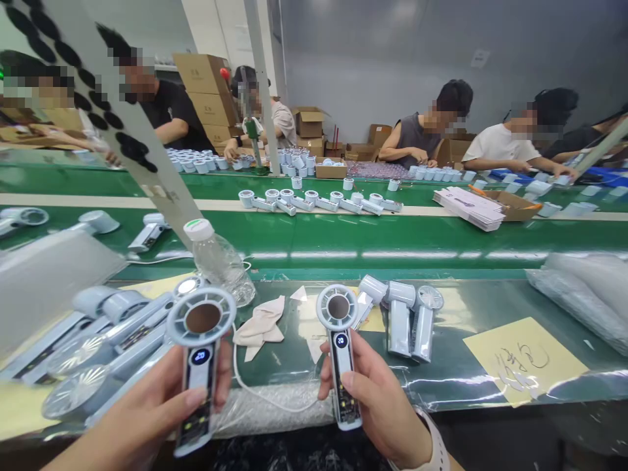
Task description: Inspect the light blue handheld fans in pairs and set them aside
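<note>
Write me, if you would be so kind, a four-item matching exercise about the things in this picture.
Column one
1. Right hand
2. Plastic bottle
3. Sheet with handwriting
4. Stack of printed sheets

Column two
A. Yellow, on the right part of the near table
B. Just left of an open brown box
C. Fingers around the handle of a handheld fan
D. Clear, with a white cap

Right pairs: 1-C, 2-D, 3-A, 4-B

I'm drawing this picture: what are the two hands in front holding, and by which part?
The left hand holds a fan by its handle; the right hand holds another fan likewise.
</note>
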Demonstrator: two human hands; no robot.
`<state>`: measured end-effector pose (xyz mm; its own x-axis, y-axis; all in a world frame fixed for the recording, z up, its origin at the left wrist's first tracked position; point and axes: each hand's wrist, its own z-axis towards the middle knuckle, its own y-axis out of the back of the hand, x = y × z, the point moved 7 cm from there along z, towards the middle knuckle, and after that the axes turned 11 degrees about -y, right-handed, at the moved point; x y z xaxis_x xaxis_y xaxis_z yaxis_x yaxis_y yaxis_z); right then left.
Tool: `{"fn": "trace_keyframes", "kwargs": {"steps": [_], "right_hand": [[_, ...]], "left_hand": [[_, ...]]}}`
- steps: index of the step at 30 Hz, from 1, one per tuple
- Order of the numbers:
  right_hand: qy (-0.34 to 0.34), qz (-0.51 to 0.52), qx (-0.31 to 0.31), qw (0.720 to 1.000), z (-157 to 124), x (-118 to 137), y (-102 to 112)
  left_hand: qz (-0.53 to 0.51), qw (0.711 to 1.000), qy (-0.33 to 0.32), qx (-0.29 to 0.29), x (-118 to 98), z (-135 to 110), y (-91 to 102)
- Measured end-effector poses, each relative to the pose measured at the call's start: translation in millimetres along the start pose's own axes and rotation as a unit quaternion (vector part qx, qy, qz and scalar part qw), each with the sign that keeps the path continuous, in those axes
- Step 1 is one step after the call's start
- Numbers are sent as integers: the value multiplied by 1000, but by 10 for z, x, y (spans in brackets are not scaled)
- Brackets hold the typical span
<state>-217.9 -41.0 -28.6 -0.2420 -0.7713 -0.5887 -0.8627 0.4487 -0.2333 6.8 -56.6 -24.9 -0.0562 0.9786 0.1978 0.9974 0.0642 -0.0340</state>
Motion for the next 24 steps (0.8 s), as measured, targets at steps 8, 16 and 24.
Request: {"fn": "trace_keyframes", "kwargs": {"steps": [8,16,24], "right_hand": [[-70,57,-116,989,-92,-145,127],[-66,44,-134,988,-198,-154,165],[-30,53,-71,996,-5,-115,115]], "left_hand": [[-361,927,-34,94,421,237,-904],[-301,932,-81,183,185,260,-987],[-201,965,-78,151,212,328,-969]]}}
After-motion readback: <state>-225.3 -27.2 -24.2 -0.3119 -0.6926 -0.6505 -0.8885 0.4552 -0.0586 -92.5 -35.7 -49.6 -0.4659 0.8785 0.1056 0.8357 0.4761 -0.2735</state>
